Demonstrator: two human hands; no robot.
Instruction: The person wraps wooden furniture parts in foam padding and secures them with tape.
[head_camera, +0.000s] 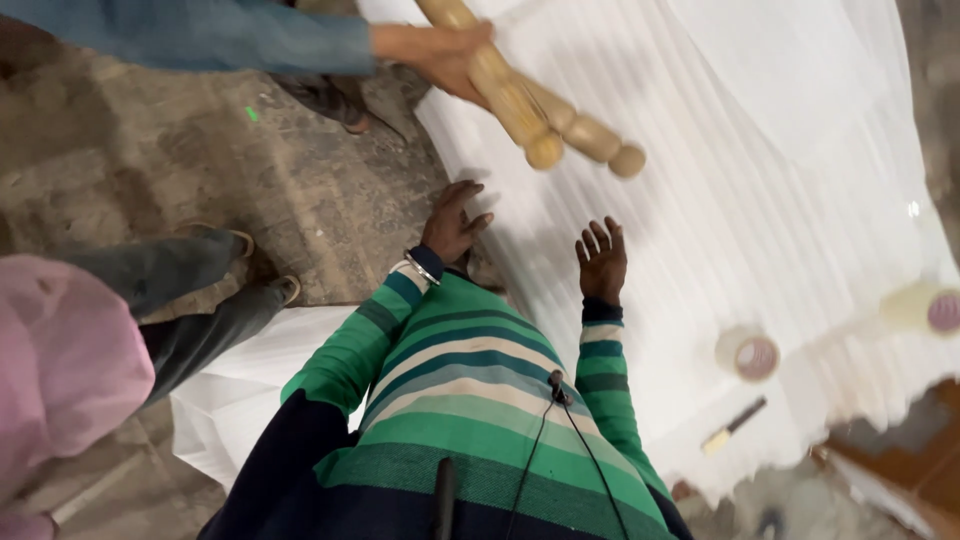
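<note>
Both hands, left hand (452, 222) and right hand (601, 260), rest apart, empty, fingers spread on the white sheet (760, 200); press evenly, clear of a co-worker's wooden legs (540, 110) at twelve o'clock.

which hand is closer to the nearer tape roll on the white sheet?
Right. The right hand rests open on the white sheet, left of the tape roll; the left hand lies farther left at the sheet's edge.
</note>
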